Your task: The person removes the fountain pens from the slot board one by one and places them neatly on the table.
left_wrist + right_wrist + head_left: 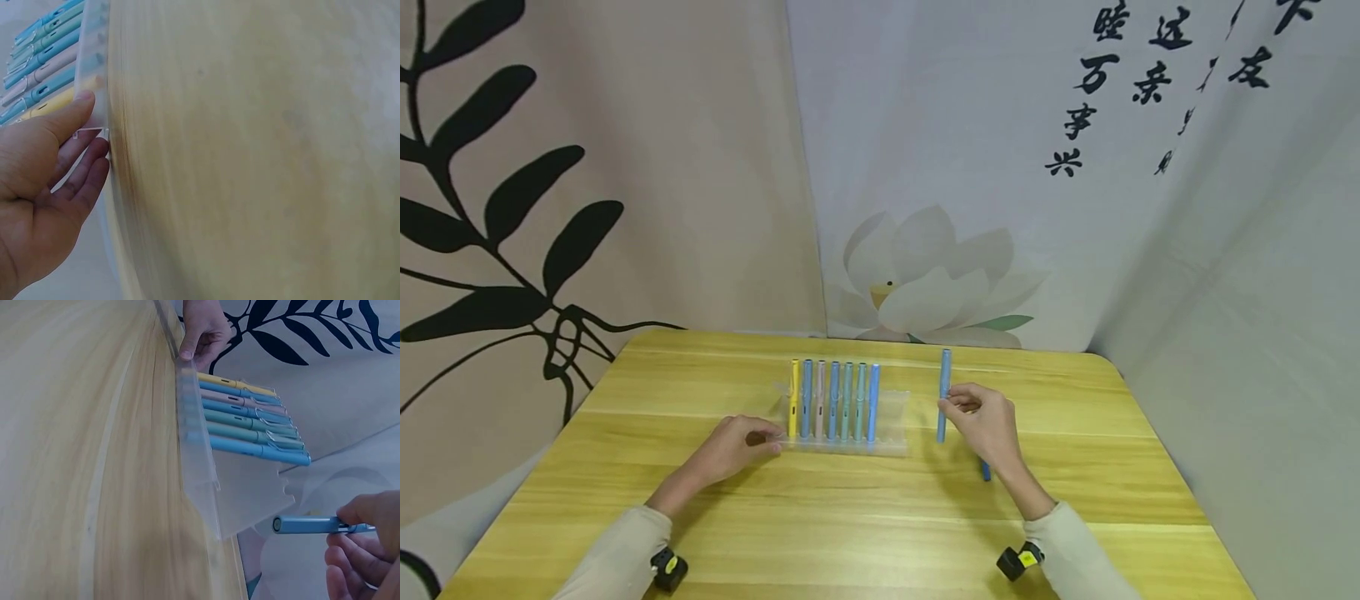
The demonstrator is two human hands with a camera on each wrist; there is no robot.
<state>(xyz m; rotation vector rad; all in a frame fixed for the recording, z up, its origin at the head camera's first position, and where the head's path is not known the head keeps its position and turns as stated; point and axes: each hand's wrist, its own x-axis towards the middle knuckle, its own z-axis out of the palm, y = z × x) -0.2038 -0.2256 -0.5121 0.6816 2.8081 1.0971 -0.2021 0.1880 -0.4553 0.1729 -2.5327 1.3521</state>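
Observation:
A clear plastic pen stand (892, 421) holds a row of upright pens: a yellow pen (793, 398) at the left end, then blue, pinkish and green ones, with a bright blue pen (873, 402) last. At the stand's left end, my left hand (736, 450) pinches its front lip, thumb (80, 115) on top. To the right of the stand, my right hand (988, 422) pinches a blue pen (944, 375) between thumb and fingers. That pen stands upright, apart from the stand. The right part of the stand (244, 494) has no pens in it.
Beside my right forearm, partly hidden by it, another blue pen (986, 471) lies on the wooden table (850, 533). Behind the table hangs a printed cloth (940, 167) with a lotus and black characters. Each wrist carries a small black camera.

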